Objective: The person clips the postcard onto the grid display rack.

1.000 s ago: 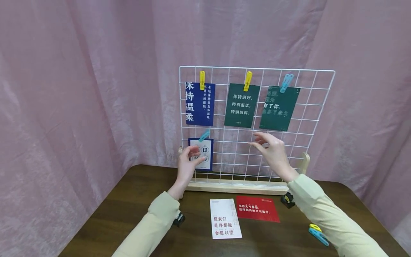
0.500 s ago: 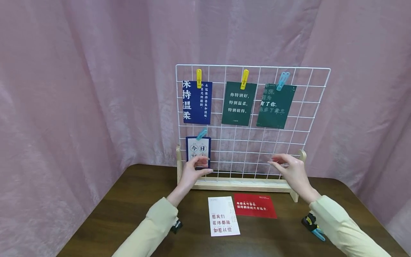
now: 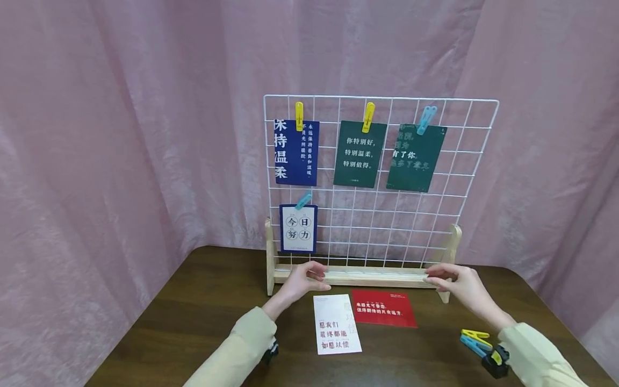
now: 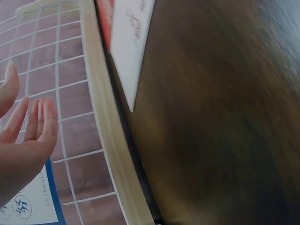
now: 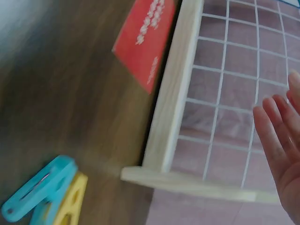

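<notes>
Recorded left hand (image 3: 303, 280) and right hand (image 3: 458, 280) low before white wire grid (image 3: 382, 98).
Found left hand beside far-left corner of white card (image 3: 335, 325), with thumb spread from loosely bent fingers. Noted right hand before right end of wooden base (image 3: 372, 278), with smaller gap between thumb and fingertips. Located white card flat on dark table (image 3: 198, 317), with red card (image 3: 387, 309) just beside on right, slightly farther off. Saw yellow clip (image 5: 71, 206) and blue clip (image 5: 42, 197) together at near right. Logged dark blue card (image 3: 295, 153) and two green cards (image 3: 358, 174) clipped along top of grid, with blue-bordered card (image 3: 298, 243) clipped below on left.
</notes>
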`<state>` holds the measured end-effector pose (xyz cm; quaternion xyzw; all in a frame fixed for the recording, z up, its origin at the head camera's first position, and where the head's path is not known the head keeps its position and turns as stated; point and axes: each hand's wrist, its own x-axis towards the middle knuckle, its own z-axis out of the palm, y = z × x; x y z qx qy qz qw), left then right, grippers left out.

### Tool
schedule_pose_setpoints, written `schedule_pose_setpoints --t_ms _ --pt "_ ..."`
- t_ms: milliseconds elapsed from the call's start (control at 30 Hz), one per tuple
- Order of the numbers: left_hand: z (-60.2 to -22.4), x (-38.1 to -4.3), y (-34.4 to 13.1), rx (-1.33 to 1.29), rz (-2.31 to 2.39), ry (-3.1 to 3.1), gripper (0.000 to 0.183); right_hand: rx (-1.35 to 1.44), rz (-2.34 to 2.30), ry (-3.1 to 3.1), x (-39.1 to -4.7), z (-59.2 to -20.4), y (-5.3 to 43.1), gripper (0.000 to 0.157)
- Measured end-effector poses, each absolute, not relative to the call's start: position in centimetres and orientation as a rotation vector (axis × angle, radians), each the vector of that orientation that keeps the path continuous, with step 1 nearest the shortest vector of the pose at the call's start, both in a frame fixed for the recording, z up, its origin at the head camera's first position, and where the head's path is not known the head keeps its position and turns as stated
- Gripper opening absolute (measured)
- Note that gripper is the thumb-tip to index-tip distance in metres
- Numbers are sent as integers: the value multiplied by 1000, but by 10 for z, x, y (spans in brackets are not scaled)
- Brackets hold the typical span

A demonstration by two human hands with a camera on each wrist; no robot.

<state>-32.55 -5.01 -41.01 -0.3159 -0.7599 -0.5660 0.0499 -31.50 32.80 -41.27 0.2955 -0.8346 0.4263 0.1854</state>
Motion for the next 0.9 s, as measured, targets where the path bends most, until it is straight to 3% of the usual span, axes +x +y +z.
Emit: schedule_pose_setpoints --t_ms 33,167,300,533,900 --pt "-414 -329 -50 -976 -1698 -2335 37 789 1174 -2388 -305 -407 324 22" --pt "-430 -341 -50 -1021 -1548 -2436 39 860 1217 -2454 -330 -451 366 24" --pt "-438 -345 -50 -994 -1425 -2526 35 732 1080 -2523 -333 -476 384 22" --pt "-450 -351 -53 -962 -1322 -2624 33 543 868 -2650 -264 -416 351 15" --pt "-458 -354 -50 -900 -1140 -2690 39 515 832 -2654 -260 -437 386 14"
